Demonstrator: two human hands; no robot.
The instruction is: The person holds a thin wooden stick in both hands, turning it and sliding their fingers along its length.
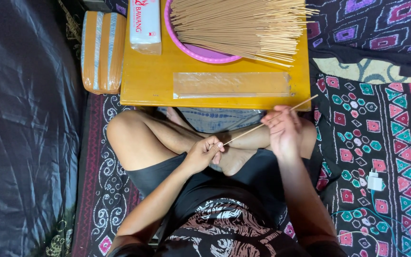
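A right hand (285,129) and a left hand (204,153) each pinch one thin, pale tan stick (269,119), long, straight and slanting up to the right, over crossed bare legs. Just beyond the hands stands a low yellow table (153,81) with a clear plastic sleeve (231,84) and a pink tray (200,52) heaped with matching sticks (239,24).

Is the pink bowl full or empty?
Full: the pink bowl holds a big heap of thin sticks spilling past its rim.
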